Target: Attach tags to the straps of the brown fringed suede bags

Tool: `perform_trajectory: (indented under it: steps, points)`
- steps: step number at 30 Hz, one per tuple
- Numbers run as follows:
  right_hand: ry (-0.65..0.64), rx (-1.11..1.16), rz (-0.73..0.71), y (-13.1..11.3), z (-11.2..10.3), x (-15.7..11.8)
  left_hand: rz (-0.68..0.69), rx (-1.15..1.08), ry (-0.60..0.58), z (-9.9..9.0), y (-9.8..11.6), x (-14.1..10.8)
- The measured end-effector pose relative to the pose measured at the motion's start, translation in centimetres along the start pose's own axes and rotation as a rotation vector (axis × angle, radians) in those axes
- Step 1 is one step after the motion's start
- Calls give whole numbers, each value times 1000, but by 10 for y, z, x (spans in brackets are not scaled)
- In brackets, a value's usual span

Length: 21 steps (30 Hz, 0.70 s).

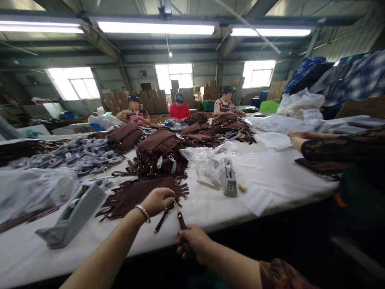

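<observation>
A brown fringed bag (136, 194) lies flat near the front edge of the white table. My left hand (159, 200), with a bracelet at the wrist, is closed at the bag's right side, its fingertips by a metal clasp; what they pinch is too small to make out. Lower right, my right hand (194, 243) is closed around a dark brown strap (181, 220), whose gold-coloured clasp end points up toward my left fingers. A thin dark strip (161, 220) hangs onto the cloth below my left hand.
Grey tape dispensers (73, 218) (229, 180) stand left and right. Behind lie piled brown bags (159, 148), rolled grey straps (81, 152) and clear plastic (210, 158). Three people sit across the table (210, 208); another person's arm (327, 144) reaches in from the right.
</observation>
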State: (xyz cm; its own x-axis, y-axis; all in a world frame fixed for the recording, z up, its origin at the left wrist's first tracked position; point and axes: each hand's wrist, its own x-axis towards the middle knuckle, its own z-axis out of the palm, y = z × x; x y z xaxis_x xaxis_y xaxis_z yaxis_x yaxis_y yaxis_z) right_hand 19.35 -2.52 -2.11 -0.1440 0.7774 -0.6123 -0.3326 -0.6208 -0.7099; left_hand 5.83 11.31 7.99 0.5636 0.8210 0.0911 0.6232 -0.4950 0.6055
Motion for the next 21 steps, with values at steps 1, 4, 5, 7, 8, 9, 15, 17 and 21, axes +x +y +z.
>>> perform_trajectory:
  steps: [1, 4, 5, 7, 8, 9, 15, 17, 21]
  points:
    - [1, -22, -9, 1, -5, -2, -81, -41, 58, 5, -6, -12]
    - [1, -102, -68, 3, -10, -7, -432, -229, 187, 22, -17, -45]
    - [-10, -128, -95, 5, -10, -9, -561, -345, 152, 30, -19, -56]
    - [-61, -168, -147, 7, -7, -13, -759, -625, 34, 50, -17, -73]
    - [-90, -189, -164, 8, -5, -15, -816, -764, -17, 61, -15, -80]
    - [-118, -215, -169, 9, -3, -17, -839, -900, -65, 72, -13, -85]
    - [-99, -542, -198, 14, -9, -30, -859, -1355, 51, 117, -2, -86]
    - [-50, -600, -213, 16, -16, -31, -890, -1346, 62, 121, -1, -82]
    - [-130, -477, -172, 16, -23, -26, -896, -1356, 55, 127, 2, -79]
